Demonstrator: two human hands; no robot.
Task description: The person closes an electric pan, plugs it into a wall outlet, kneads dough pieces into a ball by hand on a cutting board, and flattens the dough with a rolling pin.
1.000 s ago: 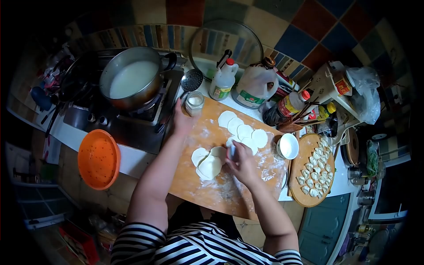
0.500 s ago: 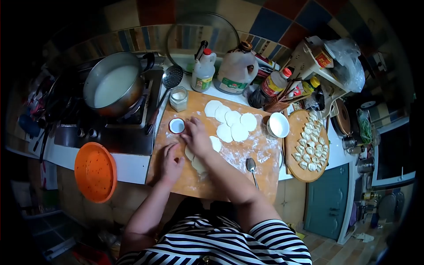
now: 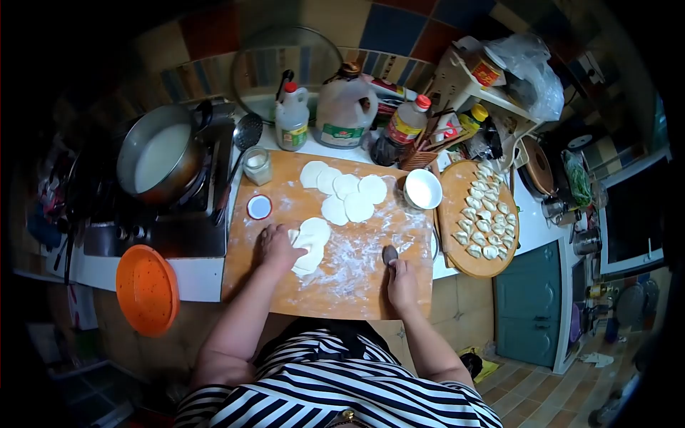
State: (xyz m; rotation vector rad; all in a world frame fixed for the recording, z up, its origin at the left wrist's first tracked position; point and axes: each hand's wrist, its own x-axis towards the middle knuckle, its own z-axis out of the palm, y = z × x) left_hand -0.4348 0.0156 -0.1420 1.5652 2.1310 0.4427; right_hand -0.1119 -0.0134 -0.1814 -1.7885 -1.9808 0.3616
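Our right hand (image 3: 404,287) held the spoon (image 3: 389,255) near the board's (image 3: 246,267) right edge; dragging our spread left hand (image 3: 277,250) risked torn wrappers (image 3: 315,232).

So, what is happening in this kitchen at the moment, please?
A person at a floured board has the left hand at a small group of dough rounds, with the fingers touching them. The right hand is on a spoon near the board's right side. More dough rounds lie farther back, next to a white bowl. Filled dumplings sit on a round board, and a pot of whitish liquid stands on the stove.
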